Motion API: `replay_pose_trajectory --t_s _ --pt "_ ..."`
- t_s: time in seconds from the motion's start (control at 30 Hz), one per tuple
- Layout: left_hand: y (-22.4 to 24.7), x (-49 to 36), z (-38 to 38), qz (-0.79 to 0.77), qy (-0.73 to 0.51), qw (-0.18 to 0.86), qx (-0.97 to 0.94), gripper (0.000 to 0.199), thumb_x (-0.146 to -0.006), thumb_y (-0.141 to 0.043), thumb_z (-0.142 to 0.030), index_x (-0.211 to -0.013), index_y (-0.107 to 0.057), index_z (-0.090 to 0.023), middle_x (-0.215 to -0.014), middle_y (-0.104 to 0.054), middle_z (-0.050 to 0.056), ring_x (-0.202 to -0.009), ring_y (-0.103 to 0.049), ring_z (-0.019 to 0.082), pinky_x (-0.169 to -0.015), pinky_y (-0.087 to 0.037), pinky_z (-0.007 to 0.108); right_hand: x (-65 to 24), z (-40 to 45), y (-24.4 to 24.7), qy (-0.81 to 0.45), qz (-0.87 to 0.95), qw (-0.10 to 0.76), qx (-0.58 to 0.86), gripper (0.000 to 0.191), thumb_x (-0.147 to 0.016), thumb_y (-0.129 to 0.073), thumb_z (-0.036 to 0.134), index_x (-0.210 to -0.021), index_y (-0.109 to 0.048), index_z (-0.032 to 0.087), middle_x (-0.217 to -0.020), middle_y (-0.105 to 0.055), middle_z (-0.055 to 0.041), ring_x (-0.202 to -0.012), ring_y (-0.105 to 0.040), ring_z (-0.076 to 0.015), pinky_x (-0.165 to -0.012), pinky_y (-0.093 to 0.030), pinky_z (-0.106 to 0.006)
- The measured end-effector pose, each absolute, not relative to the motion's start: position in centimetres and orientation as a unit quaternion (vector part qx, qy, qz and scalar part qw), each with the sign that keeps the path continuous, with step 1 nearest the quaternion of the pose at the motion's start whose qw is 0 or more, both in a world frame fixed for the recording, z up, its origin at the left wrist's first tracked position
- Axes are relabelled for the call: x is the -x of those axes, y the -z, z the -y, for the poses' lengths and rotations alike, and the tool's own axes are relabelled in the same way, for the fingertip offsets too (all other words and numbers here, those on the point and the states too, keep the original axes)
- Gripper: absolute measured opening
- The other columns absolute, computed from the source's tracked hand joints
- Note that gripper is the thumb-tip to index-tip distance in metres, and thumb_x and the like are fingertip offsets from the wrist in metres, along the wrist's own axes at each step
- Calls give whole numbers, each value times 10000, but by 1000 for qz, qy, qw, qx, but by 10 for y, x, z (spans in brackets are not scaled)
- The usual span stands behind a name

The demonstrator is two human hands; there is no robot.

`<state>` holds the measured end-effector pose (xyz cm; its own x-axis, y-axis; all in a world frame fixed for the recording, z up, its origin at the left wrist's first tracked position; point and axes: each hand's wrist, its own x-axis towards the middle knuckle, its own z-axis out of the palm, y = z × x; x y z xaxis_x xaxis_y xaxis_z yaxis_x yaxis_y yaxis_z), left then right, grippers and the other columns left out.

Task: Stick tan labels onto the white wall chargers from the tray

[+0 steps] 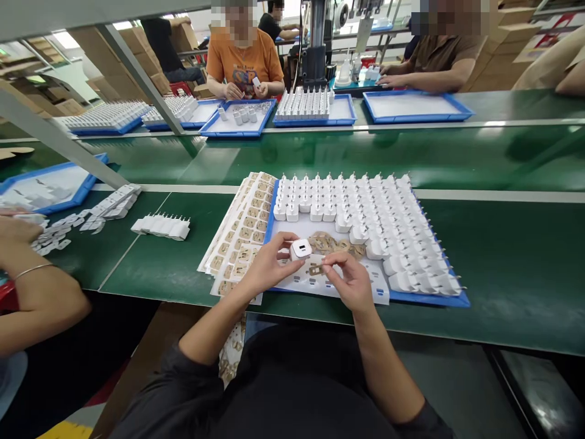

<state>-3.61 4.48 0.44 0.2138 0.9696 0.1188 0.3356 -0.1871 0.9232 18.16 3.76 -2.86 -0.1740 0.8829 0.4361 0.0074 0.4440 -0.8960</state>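
Your left hand (pixel 269 265) grips a white cuboid charger (pixel 301 249), right hand (pixel 351 280) pinching a small tan cut-out piece (pixel 315 269); orange shirt (pixel 247 58) lettering unclear.

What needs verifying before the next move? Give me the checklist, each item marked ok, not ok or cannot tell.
1. Left hand has the white plug gripped by its sides: ok.
2. Plug's slotted face uncovered: ok, its dark slot shows.
3. Right hand holds a tan piece, apart from the plug: ok.
4. Slot free of debris: cannot tell, too small.
5. Front rim of the blue tray uncovered: not ok, a white sheet overlaps part of it.
6. Plugs in rows standing prongs up: ok.
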Motion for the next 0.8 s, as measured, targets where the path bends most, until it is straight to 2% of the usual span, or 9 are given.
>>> replay_pose_trajectory --t_s 0.1,0.2,0.33,0.47,0.6,0.8 --pt "6 35 -27 -483 -433 434 -625 383 -865 -740 -313 -1198 -569 -232 -1301 -650 111 -1188 -647 247 -946 -591 391 -179 -38 23 -457 583 575 347 27 -921 -691 244 -941 -693 262 -887 -678 -12 -842 -642 -168 -776 -517 -311" --pt "14 29 -18 -443 -471 459 -610 397 -883 -727 -316 -1254 -599 -252 -1346 -606 108 -1225 -615 250 -980 -562 376 -171 -36 15 -532 516 569 356 58 -890 -736 309 -904 -710 260 -858 -659 -4 -782 -615 -149 -708 -500 -279" --pt "24 17 -13 -389 -506 508 -579 508 -892 -704 -442 -1360 -622 -263 -1310 -595 109 -1205 -599 277 -1009 -530 399 -159 -32 8 -640 429 551 322 170 -804 -814 381 -832 -715 246 -796 -648 4 -717 -580 -137 -648 -479 -259" --pt "32 13 -10 -422 -522 449 -590 630 -855 -747 -477 -1424 -589 -258 -1254 -603 114 -1199 -589 289 -1074 -484 450 -152 -25 5 -686 382 541 302 202 -754 -849 383 -795 -716 237 -773 -644 8 -708 -573 -131 -647 -475 -252" --pt "34 22 -2 -461 -508 354 -636 621 -851 -782 -346 -1430 -564 -280 -1262 -658 107 -1208 -634 279 -1078 -500 443 -155 -19 5 -654 420 544 315 162 -794 -817 368 -811 -717 242 -793 -645 2 -718 -575 -139 -658 -478 -265" --pt "19 26 9 -426 -525 262 -689 418 -879 -745 -207 -1275 -619 -253 -1270 -723 100 -1236 -669 259 -1064 -545 431 -155 -15 -3 -526 502 581 366 63 -886 -727 317 -883 -705 257 -856 -655 -11 -824 -611 -168 -768 -507 -303"
